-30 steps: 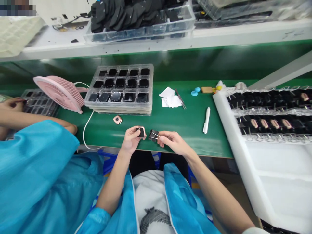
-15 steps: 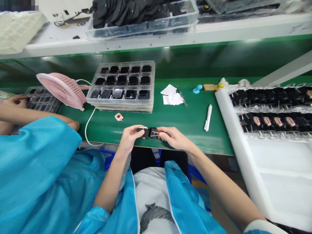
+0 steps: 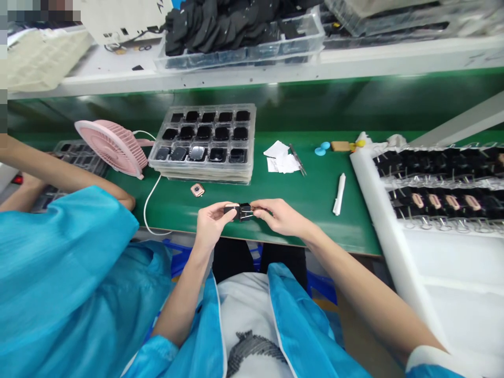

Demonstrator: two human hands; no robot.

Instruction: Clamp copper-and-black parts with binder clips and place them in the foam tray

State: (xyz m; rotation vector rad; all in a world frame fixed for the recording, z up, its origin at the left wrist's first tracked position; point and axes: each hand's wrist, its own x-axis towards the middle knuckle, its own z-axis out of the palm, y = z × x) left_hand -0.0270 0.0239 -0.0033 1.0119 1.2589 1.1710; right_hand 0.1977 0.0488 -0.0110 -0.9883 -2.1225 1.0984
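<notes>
The left hand [image 3: 210, 220] is gripping a small dark watch case [image 3: 231, 210]. The right hand [image 3: 275, 216] is pinching a black binder clip [image 3: 246, 212] against it, just in front of the stacked trays [image 3: 205, 170].

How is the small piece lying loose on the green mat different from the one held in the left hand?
The loose piece looks rose gold with a dark centre; the held piece looks mostly black. The loose piece lies alone on the green mat, untouched; the held piece is gripped by the left hand and meets the black binder clip that the right hand pinches. Both are small and squarish.
</notes>
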